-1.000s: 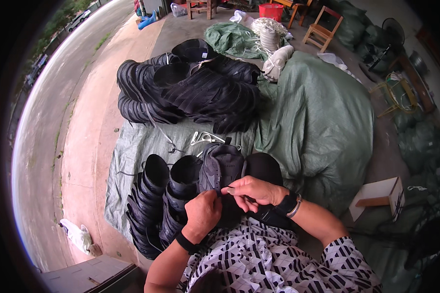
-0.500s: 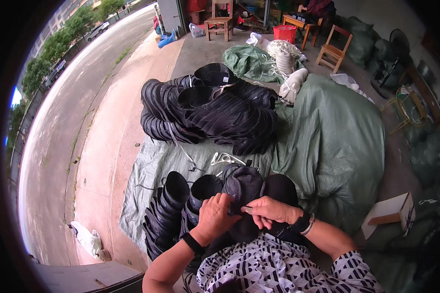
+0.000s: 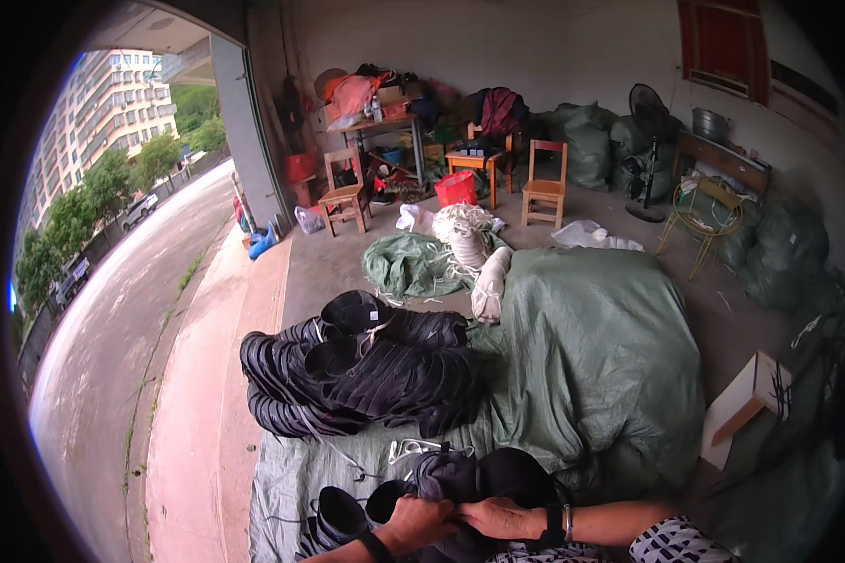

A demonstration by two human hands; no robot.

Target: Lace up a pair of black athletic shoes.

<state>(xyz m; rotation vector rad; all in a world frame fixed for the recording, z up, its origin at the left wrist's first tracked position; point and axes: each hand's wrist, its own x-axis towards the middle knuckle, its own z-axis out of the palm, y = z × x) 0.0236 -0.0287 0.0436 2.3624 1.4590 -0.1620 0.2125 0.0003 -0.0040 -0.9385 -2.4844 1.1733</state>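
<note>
My left hand [image 3: 421, 522] and my right hand [image 3: 499, 516] meet at the bottom middle of the view, both gripping a dark cap [image 3: 451, 477] from its lower edge. The cap sits on top of a row of stacked dark caps [image 3: 347, 514] lying on a green tarp [image 3: 291, 469]. A black band is on each wrist, and the right wrist also carries a thin bracelet. Just beyond the cap lies a bundle of white cord [image 3: 413, 450].
A big heap of stacked dark caps [image 3: 357, 371] lies further out on the tarp. To the right rises a large green tarp-covered mound [image 3: 601, 347]. Wooden chairs [image 3: 545, 183], a red bucket [image 3: 456, 188], green sacks [image 3: 587, 141], a fan [image 3: 650, 150] and a road [image 3: 113, 319] lie beyond.
The view has tilted up, so the hands and cap have dropped to the bottom edge and the far room now shows. Both hands stay closed on the cap.
</note>
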